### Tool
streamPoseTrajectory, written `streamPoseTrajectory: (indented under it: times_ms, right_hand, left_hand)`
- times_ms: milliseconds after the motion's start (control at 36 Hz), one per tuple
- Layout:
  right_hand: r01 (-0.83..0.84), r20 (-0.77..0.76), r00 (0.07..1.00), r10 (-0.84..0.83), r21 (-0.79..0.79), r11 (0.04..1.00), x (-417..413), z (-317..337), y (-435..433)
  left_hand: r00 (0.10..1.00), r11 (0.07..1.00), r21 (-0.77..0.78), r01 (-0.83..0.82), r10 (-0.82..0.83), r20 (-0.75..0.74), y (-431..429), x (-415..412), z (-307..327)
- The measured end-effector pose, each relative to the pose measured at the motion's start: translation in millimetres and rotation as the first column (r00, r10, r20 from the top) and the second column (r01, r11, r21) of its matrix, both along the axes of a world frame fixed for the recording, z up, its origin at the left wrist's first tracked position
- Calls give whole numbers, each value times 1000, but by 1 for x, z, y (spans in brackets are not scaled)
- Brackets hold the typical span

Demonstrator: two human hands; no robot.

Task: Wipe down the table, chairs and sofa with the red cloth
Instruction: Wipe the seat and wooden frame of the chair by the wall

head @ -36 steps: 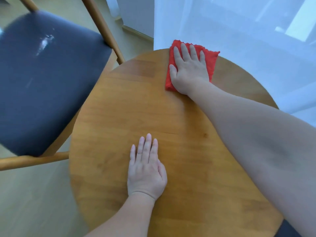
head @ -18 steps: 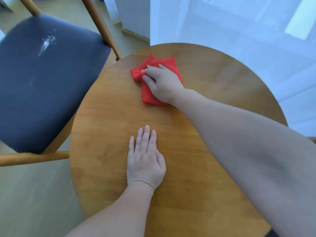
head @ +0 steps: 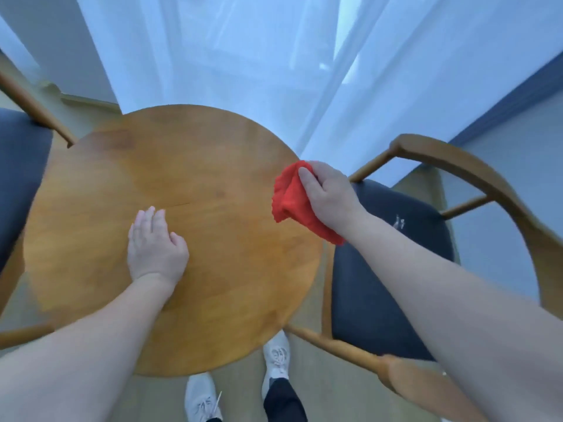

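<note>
Table rim (head: 307,287): red cloth (head: 291,202) lengthwise, far-to-near.

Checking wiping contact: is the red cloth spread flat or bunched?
Bunched: the right hand grips the cloth crumpled, over the table edge.

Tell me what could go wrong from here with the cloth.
The cloth is bunched in the right hand at the table rim, so a loose corner may slip free. The left hand rests on the table, which might tip. The curtain hangs close and could snag.
</note>
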State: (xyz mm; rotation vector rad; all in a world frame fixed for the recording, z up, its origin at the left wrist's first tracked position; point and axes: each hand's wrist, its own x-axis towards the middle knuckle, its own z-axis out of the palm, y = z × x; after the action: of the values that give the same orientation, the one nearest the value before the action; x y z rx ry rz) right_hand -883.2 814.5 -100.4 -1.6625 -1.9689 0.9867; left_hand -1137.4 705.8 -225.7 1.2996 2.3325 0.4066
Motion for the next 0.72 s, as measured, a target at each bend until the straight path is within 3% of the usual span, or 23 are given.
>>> streamPoseTrajectory:
  times_ms: [83,222,361,500,556,639,722]
  right_hand:
    - [48,45,998,-48,-2,999,35,39,-36]
    - [154,-13,988,-153,43,987,72,96,-92]
    - [169,-29,985,-167,39,985,110,133,-146]
    - [134,-64,989,-131,44,990,155,146,-184]
    - [124,-101,988,-120,38,992,175,147,-193]
    - [95,-133,987,-94,4,995,207,144,-201]
    - [49,-153,987,-56,-48,998,242,141,-206]
  left_hand:
    - [988,989,80,122,-129,83,-1,30,59]
    - [905,907,239,346,-390,171,-12,99,154]
    - [682,750,421,510,-651,334,-44,168,227]
    - [475,637,418,648,-767,431,-69,221,261]
    - [462,628,374,683,-767,445,-74,243,263]
    - [518,641,355,680,-763,386,-79,277,260]
    - [528,685,374,625,-724,445,-88,313,255]
